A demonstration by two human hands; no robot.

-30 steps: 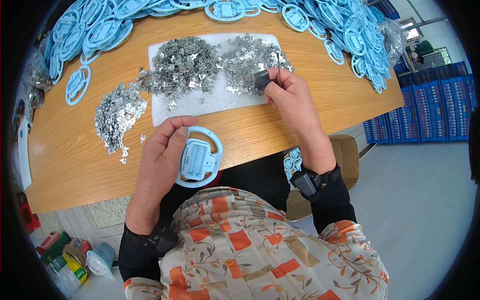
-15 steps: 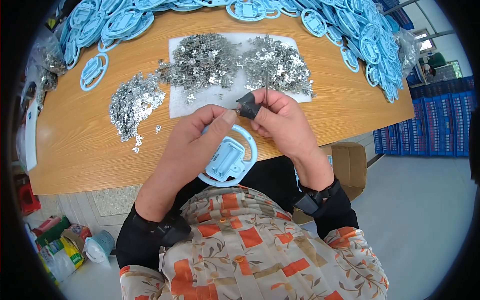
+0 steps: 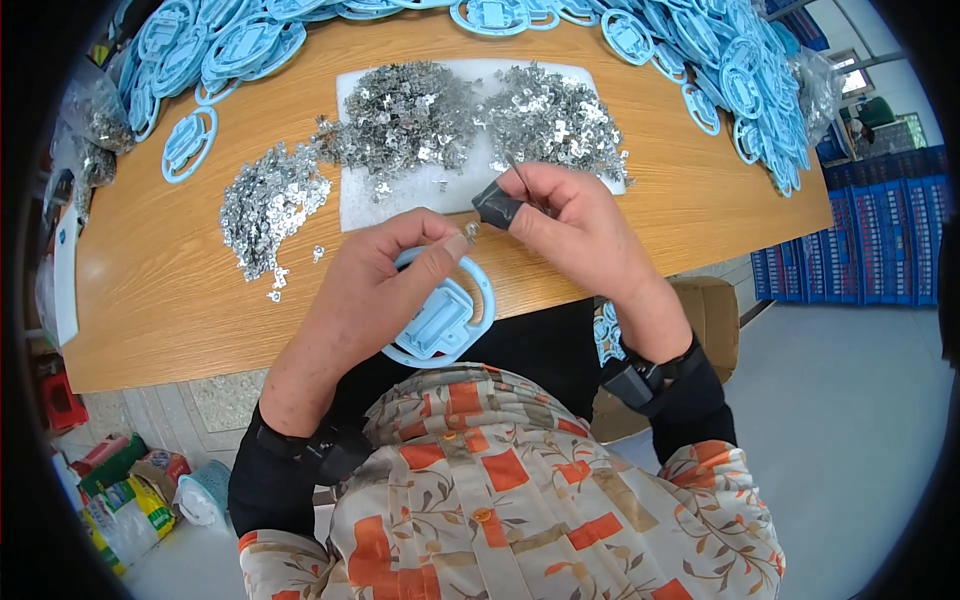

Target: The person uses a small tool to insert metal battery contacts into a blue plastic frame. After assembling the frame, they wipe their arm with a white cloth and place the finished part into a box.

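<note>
Left hand [image 3: 380,275] clamps fingers on a blue plastic frame [image 3: 440,322] at the worktop's [image 3: 200,340] near edge; right hand [image 3: 580,225] (black-tipped) pinches a metal rod [image 3: 517,173].

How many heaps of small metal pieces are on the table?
3: a middle heap and a right heap, both mostly on the white sheet, and a left heap on the bare tabletop.

"What is blocking the back of the worktop [image 3: 190,330]?"

"Blue plastic frames [image 3: 700,45] are crowding it, curving down the right side."

"Where is room opening?"

"Bare wood is stretching between them and the white sheet [image 3: 365,208], where metal heaps [image 3: 555,118] are standing in the way."
</note>
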